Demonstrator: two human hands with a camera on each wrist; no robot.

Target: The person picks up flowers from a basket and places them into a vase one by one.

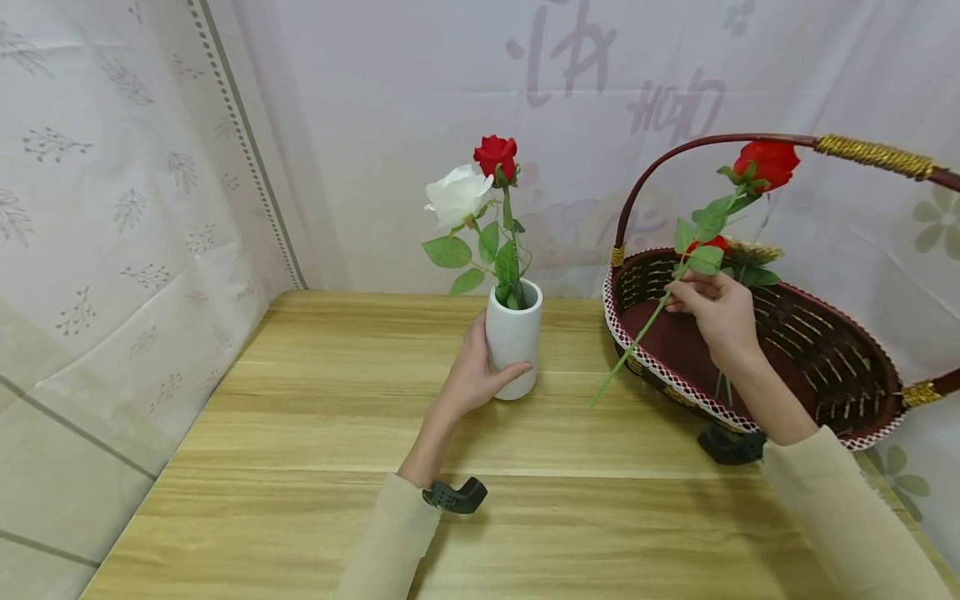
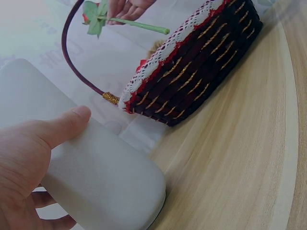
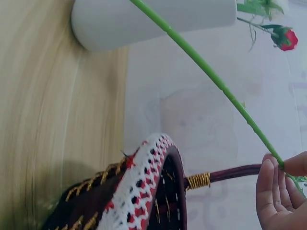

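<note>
Above the basket (image 1: pixel 825 350), right hand (image 1: pixel 716 312) pinches a rose stem (image 1: pixel 637 337); left hand (image 1: pixel 472 371) wraps the vase (image 1: pixel 513 337).

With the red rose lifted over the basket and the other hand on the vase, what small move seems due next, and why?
Probably the right hand should swing the red artificial rose leftward, bringing its green stem tip over the mouth of the white cylindrical vase. The stem is pinched above the dark woven basket, clear of it, while the left hand grips the vase, which already holds a white rose and a red one.
</note>
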